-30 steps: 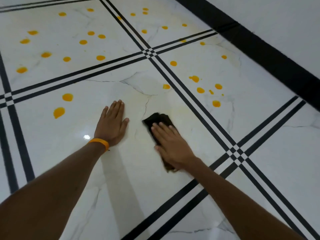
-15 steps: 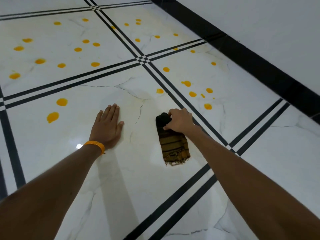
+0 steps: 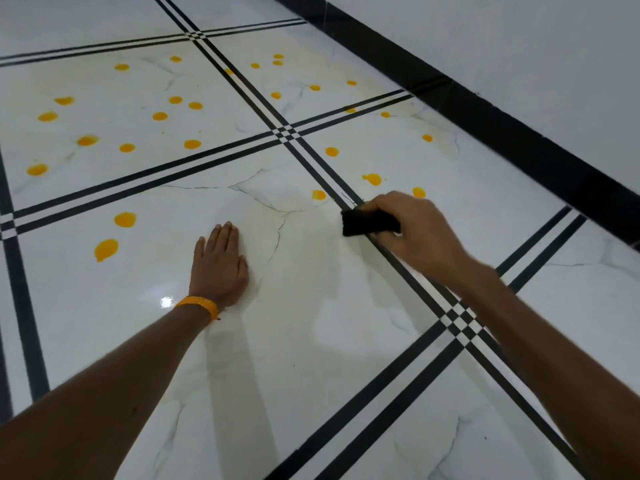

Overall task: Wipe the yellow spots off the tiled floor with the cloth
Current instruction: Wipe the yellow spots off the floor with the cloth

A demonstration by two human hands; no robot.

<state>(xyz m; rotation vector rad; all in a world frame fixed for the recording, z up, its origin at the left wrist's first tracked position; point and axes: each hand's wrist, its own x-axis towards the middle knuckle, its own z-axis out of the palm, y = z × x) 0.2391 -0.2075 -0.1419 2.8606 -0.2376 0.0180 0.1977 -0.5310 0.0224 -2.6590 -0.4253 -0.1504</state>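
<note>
From the head view, the right hand (image 3: 412,230) grips the dark cloth (image 3: 369,223), bunched into a wad, with its fingers (image 3: 384,206) curled over the top; the wad sits on or just above the black tile lines, which one I cannot tell. The left hand (image 3: 219,263) lies flat on the tiled floor (image 3: 311,341), fingers spread and holding nothing, an orange wristband (image 3: 199,305) at the wrist, bracing the body. The nearest yellow spot (image 3: 318,195) lies just beyond the cloth to the far left, another spot (image 3: 418,192) just past the knuckles, and many more spread across the far tiles, with two large ones (image 3: 106,249) at the near left. To do this step well, I would press the wad down firmly and sweep it over the near spot in one pass toward the body, then turn the cloth to a clean face, since a loaded cloth would likely smear yellow across the glossy tile. Keep weight on the braced palm.
</note>
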